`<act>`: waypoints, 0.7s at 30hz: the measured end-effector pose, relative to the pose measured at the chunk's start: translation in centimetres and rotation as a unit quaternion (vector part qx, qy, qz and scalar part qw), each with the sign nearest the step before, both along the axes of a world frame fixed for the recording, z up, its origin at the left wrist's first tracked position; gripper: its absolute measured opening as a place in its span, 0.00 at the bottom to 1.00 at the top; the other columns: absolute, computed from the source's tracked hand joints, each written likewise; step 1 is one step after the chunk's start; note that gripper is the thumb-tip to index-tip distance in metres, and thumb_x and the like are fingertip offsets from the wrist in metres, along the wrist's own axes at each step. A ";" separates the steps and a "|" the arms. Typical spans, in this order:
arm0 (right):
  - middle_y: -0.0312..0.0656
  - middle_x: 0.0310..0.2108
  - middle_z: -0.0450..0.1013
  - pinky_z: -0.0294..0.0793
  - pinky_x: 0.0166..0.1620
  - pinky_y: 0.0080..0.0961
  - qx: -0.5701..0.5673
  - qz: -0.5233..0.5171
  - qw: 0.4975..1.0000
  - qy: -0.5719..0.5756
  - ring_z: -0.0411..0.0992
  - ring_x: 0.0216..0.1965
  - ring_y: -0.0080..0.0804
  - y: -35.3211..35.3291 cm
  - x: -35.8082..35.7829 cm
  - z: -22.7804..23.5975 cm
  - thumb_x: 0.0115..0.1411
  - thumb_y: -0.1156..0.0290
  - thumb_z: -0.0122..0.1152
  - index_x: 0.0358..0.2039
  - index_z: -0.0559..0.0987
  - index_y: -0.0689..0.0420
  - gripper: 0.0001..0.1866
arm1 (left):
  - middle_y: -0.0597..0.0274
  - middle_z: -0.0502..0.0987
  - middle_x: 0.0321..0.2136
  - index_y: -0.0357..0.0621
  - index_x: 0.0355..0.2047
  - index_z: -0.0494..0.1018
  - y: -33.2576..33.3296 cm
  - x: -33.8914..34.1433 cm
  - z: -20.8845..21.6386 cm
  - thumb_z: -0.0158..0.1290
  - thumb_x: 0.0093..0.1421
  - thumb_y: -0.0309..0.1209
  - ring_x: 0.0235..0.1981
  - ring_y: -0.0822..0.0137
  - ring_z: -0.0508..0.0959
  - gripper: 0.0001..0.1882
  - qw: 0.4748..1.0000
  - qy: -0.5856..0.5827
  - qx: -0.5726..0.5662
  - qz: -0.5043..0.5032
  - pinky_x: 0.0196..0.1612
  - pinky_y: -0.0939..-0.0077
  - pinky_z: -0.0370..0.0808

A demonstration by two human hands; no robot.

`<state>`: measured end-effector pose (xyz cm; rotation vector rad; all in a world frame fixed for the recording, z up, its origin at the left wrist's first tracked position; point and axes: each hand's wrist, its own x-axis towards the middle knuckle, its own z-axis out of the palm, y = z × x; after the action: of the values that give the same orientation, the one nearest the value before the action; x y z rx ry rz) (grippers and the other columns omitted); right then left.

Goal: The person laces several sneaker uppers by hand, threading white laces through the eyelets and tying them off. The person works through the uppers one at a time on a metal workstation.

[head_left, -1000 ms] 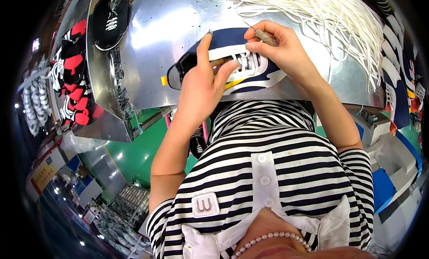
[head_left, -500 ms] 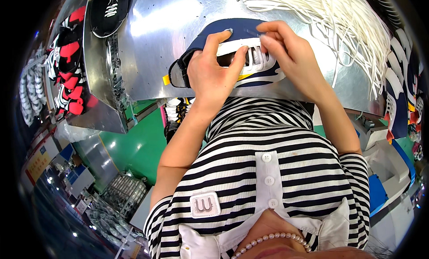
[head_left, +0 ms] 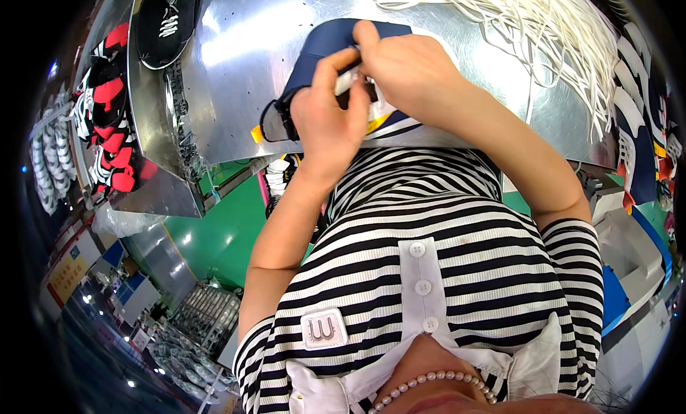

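The left hand (head_left: 323, 128) grips the navy shoe (head_left: 319, 48), seemingly to steady it for the right hand (head_left: 411, 74), whose curled fingers hide whatever they may hold.

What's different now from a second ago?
The right hand has moved left across the blue shoe, close to the left hand. The small pointed tool it held is out of sight now. The left hand still holds the shoe; the white laces stayed piled on the table.

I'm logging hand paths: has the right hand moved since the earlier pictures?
Yes, the right hand has moved left, away from the white laces.
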<state>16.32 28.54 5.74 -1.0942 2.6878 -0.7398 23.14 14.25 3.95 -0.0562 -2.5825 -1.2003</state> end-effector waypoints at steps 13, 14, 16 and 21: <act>0.38 0.20 0.75 0.71 0.26 0.29 -0.256 -0.186 0.948 -0.041 0.74 0.21 0.33 3.7 1.7 -3.0 0.57 0.66 0.62 0.39 0.80 0.51 0.09 | 0.57 0.78 0.39 0.36 0.50 0.68 0.1 -1.5 0.1 0.59 0.55 0.21 0.39 0.73 0.78 0.22 0.983 -0.088 0.152 0.063 0.43 0.80 0.75; 0.38 0.19 0.74 0.71 0.25 0.29 -0.253 -0.205 0.945 -0.033 0.73 0.20 0.33 3.4 1.6 -3.1 0.57 0.66 0.62 0.38 0.80 0.51 0.09 | 0.60 0.77 0.37 0.36 0.50 0.68 0.2 -1.7 0.2 0.60 0.55 0.21 0.35 0.75 0.77 0.23 0.982 -0.089 0.146 0.076 0.39 0.81 0.75; 0.38 0.18 0.74 0.70 0.24 0.28 -0.257 -0.247 0.934 -0.034 0.72 0.18 0.32 3.1 1.4 -3.5 0.56 0.68 0.63 0.38 0.80 0.50 0.08 | 0.63 0.76 0.35 0.36 0.52 0.67 -0.2 -1.8 0.8 0.61 0.54 0.22 0.33 0.78 0.75 0.25 0.953 -0.171 0.248 0.040 0.37 0.83 0.73; 0.37 0.15 0.72 0.68 0.22 0.23 -0.389 -0.304 0.857 -0.150 0.71 0.16 0.30 3.0 0.6 -4.5 0.56 0.71 0.63 0.37 0.81 0.50 0.08 | 0.68 0.74 0.34 0.38 0.56 0.65 -2.3 -1.4 3.3 0.60 0.55 0.20 0.31 0.81 0.72 0.28 0.876 -0.301 0.372 -0.065 0.38 0.87 0.71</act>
<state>16.93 31.54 1.26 -0.1005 2.4507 -2.0242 21.70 11.91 7.28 0.3658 -2.3650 -2.5073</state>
